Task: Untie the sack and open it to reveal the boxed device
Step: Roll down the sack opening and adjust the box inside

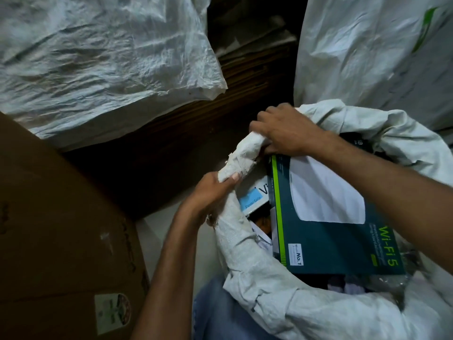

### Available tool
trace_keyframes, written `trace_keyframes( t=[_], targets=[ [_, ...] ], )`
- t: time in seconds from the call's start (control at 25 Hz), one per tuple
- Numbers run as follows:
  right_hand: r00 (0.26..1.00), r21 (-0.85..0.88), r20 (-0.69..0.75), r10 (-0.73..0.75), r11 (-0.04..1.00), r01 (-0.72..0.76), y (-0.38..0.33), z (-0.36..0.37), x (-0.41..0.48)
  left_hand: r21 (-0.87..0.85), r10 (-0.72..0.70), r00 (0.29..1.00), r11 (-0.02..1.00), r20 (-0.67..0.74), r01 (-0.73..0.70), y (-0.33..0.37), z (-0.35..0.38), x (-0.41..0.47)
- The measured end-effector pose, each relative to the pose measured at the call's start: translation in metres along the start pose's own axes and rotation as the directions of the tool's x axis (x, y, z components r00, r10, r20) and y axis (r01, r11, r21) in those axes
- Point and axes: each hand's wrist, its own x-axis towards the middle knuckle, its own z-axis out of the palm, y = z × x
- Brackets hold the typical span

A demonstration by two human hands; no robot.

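A white woven sack (257,273) lies open at the lower right, its rim rolled back into a thick cuff. My left hand (213,192) is closed around the rolled rim at its near left side. My right hand (282,130) grips the same rolled rim farther up, at the sack's far edge. Inside the mouth a dark teal box (338,244) with a green stripe and "Wi-Fi 5" print shows face up. Beside it, under the rim, sits a smaller white and blue box (252,201) labelled "Power Strip". My right forearm crosses above the teal box.
A large brown cardboard carton (61,241) stands at the left. Two other white sacks rest behind, one at the upper left (98,62) and one at the upper right (372,50), with a dark gap between them. Blue jeans (213,312) show at the bottom.
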Motion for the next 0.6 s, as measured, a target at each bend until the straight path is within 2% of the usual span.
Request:
trace_keyframes(
  t=[0.04, 0.08, 0.12, 0.16, 0.24, 0.28, 0.36, 0.44, 0.52, 0.6],
  targets=[
    [0.998, 0.046, 0.053, -0.038, 0.998, 0.036, 0.004, -0.006, 0.009, -0.072, -0.006, 0.999, 0.997, 0.045, 0.009, -0.001, -0.005, -0.001],
    [0.993, 0.112, 0.098, -0.067, 0.992, 0.056, 0.008, -0.01, 0.019, -0.076, -0.011, 0.998, 0.997, 0.056, 0.015, -0.002, -0.007, 0.0],
    [0.985, 0.195, 0.156, -0.075, 0.98, 0.043, 0.011, -0.015, 0.028, 0.005, -0.009, 1.0, 1.0, 0.025, 0.009, -0.002, -0.008, 0.005],
    [0.971, 0.288, 0.23, -0.072, 0.958, 0.003, 0.015, -0.02, 0.037, 0.188, 0.007, 0.999, 0.982, -0.042, 0.001, 0.0, -0.007, 0.013],
    [0.919, 0.488, 0.384, -0.087, 0.864, -0.122, 0.022, -0.034, 0.05, 0.602, 0.136, 0.961, 0.797, -0.239, 0.038, 0.011, 0.01, 0.023],
    [0.895, 0.54, 0.432, -0.107, 0.826, -0.162, 0.026, -0.034, 0.055, 0.705, 0.245, 0.921, 0.708, -0.302, 0.044, 0.018, 0.024, 0.024],
    [0.885, 0.547, 0.448, -0.124, 0.822, -0.162, 0.025, -0.029, 0.059, 0.779, 0.354, 0.872, 0.625, -0.337, 0.047, 0.031, 0.046, 0.029],
    [0.946, 0.455, 0.324, -0.023, 0.88, -0.134, 0.021, -0.022, 0.055, 0.784, 0.379, 0.847, 0.617, -0.373, 0.069, 0.035, 0.055, 0.042],
    [0.989, 0.317, 0.049, 0.136, 0.937, -0.145, 0.015, -0.007, 0.028, 0.78, 0.363, 0.854, 0.622, -0.372, 0.075, 0.033, 0.048, 0.05],
    [0.941, 0.303, -0.186, 0.283, 0.927, -0.219, 0.017, 0.007, -0.01, 0.725, 0.333, 0.891, 0.689, -0.309, -0.006, 0.032, 0.032, 0.055]
  ],
)
